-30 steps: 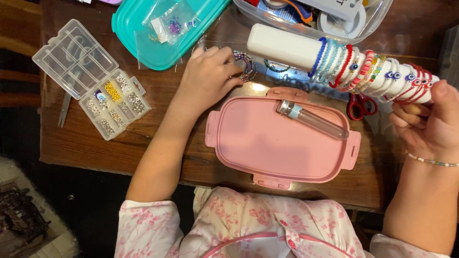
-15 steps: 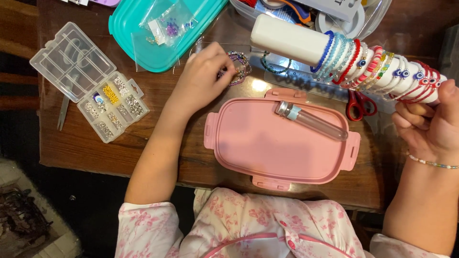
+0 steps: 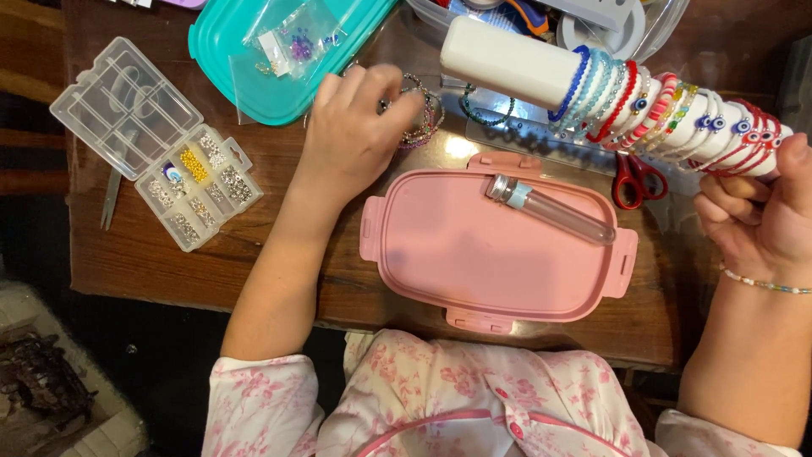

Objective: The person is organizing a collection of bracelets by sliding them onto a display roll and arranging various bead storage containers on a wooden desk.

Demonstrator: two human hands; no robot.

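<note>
While right hand (image 3: 753, 216) grips white display roll (image 3: 516, 63) by end, keeping stacked bracelets (image 3: 660, 106) off table for easy reach, left hand (image 3: 355, 135) pinches loose beaded bracelet (image 3: 423, 118) lying beside pink lid (image 3: 495, 237). Versus earlier frame: left fingers curled tighter, roll tilted higher.

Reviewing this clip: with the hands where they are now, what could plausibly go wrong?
The right hand grips only one end of the white roll, which is loaded with beaded bracelets; if it tips, bracelets might slide off the free end. The clear tube lies loose on the pink lid and could roll off if knocked. The left hand picks at bracelets near the open bead organizer; a forearm bump could scatter beads.
</note>
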